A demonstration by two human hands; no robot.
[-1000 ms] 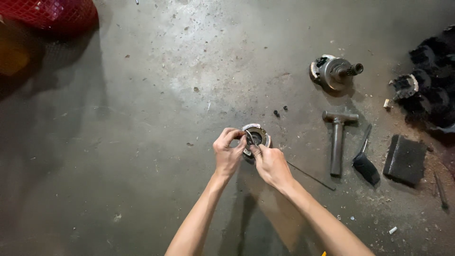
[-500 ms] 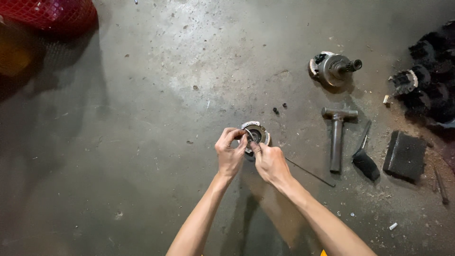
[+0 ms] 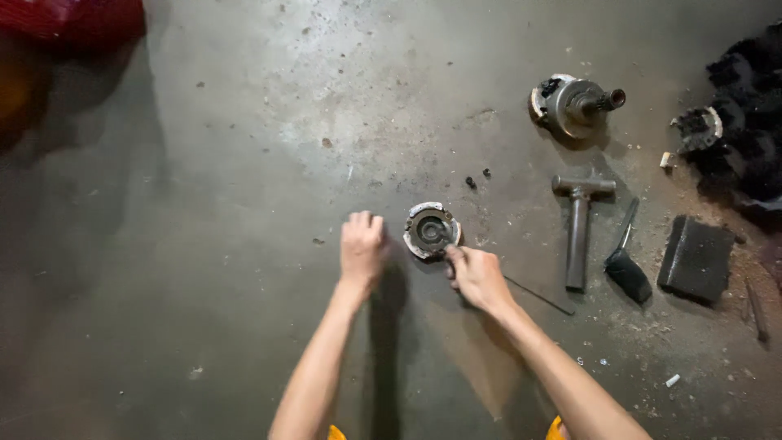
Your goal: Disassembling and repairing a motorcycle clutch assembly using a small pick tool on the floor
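Observation:
A round metal part (image 3: 431,230) with a dark hollow centre lies on the concrete floor. My right hand (image 3: 476,277) sits just below and right of it, fingers pinched on a thin dark rod (image 3: 539,297). The rod's front end reaches the part's rim and its tail runs out behind the hand along the floor. My left hand (image 3: 362,247) rests on the floor a little left of the part, apart from it. Its fingers are curled in and I see nothing in them.
A hammer (image 3: 578,228), a black brush (image 3: 627,265) and a black block (image 3: 696,259) lie to the right. A metal hub with a shaft (image 3: 574,102) stands farther back. Dark greasy parts (image 3: 745,122) pile at the right edge, with a red mesh object (image 3: 73,20) at top left.
My left hand has let go of the round part and moved left onto the floor. My right hand stays at the part's lower right edge.

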